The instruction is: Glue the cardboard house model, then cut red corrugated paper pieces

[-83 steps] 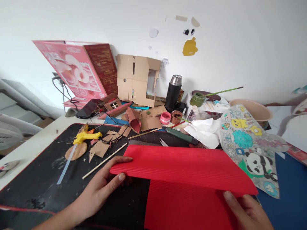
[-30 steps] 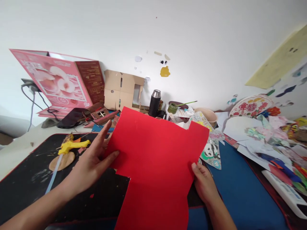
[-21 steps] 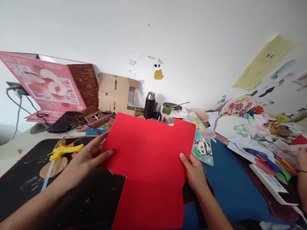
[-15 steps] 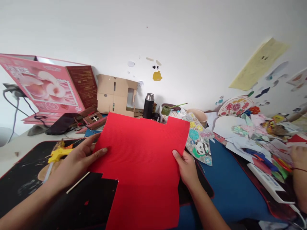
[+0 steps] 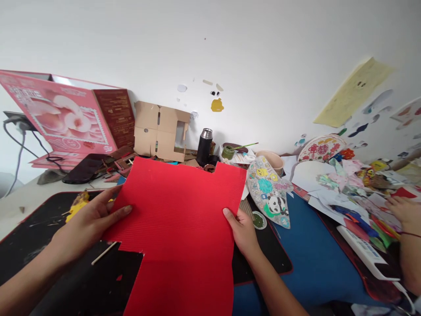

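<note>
The red corrugated sheet (image 5: 179, 219) is in both of the person's hands, spread between them and covering part of the black mat (image 5: 263, 259) on the worktop (image 5: 46, 188). The left grip (image 5: 90, 221) pinches its 9 o'clock edge, thumb on the near face and the other fingers passing behind. The right grip (image 5: 244, 230) clasps the 3 o'clock edge likewise, with most of its fingers hidden. So the sheet lies towards 3 o'clock from the left grip and towards 9 o'clock from the right one. It has a notch at 1 o'clock and a cut-away step at 8 o'clock; its lower end runs out of view.

A thin stick (image 5: 104, 253) shows at 5 o'clock from the left grip, and a yellow tool (image 5: 74, 208) at 11 o'clock, partly hidden. Just beside the right grip, at 2 o'clock, sits a small dish of green paint (image 5: 259, 220); beyond it lies a panda-decorated cutout (image 5: 269, 193). Well apart, towards 3 o'clock, is another person's hand (image 5: 403, 210).
</note>
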The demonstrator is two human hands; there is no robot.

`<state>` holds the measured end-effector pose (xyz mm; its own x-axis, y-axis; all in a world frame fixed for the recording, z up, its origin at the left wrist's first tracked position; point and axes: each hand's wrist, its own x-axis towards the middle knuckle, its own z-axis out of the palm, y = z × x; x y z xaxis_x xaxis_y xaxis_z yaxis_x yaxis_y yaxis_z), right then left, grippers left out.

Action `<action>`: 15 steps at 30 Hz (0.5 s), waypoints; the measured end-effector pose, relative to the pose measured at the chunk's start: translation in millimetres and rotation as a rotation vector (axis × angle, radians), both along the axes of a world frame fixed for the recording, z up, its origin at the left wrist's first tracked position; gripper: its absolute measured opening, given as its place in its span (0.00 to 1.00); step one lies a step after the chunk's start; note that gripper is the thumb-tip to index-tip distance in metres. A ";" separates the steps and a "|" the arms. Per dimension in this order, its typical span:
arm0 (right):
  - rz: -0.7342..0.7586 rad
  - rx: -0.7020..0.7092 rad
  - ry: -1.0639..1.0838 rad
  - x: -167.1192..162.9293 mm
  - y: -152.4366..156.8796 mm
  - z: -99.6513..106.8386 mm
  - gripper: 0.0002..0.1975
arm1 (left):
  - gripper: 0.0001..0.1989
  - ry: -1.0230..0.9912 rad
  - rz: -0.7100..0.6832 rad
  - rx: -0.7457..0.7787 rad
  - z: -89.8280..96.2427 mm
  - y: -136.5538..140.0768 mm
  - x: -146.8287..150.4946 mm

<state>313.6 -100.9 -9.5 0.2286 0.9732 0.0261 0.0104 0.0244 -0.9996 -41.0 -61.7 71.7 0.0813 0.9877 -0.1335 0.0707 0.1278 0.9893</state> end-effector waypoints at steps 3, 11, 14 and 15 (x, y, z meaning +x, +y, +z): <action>0.009 -0.006 -0.001 -1.2 0.0 0.8 0.28 | 0.52 -0.090 -0.043 -0.111 5.1 -5.9 0.2; 0.068 -0.026 0.006 -2.4 -2.0 -0.1 0.31 | 0.50 0.105 0.102 -0.072 16.6 -15.3 -3.9; 0.124 -0.047 0.049 -0.9 -3.2 0.2 0.31 | 0.51 0.298 0.161 -0.031 19.5 -8.4 -15.5; 0.155 -0.055 0.059 -0.3 -3.8 0.9 0.31 | 0.52 0.361 0.177 0.000 21.0 -5.2 -19.8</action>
